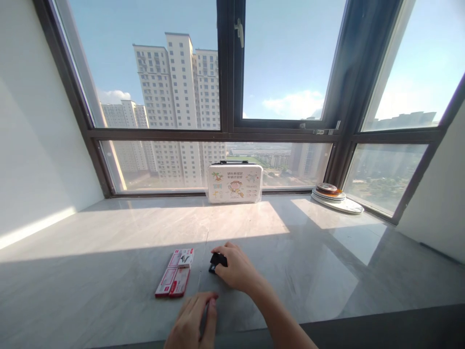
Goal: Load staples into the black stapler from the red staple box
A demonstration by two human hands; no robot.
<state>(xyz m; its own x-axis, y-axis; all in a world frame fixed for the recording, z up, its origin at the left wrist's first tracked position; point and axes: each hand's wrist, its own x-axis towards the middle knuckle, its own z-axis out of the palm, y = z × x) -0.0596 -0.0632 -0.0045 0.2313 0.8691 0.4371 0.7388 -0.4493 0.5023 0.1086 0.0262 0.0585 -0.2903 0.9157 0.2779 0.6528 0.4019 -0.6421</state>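
Note:
My right hand (235, 265) is closed around a small black object (218, 260) on the grey marble sill. My fingers cover much of it, and its exact kind is hard to make out; it is black with a small bluish patch near its lower edge. Closer to the front edge, my left hand (194, 322) has its thumb apart from its fingers and nothing between them. Just left of the black object lie red and white boxes (170, 281), side by side. A small white box with a black stapler-like picture (186, 258) sits at their far right end.
A white case with cartoon prints and a black handle (235, 183) stands upright against the window. Stacked plates (329, 193) rest in the far right corner. The marble sill (283, 271) ends at a front edge near me. Dark window frames (163, 135) enclose the back.

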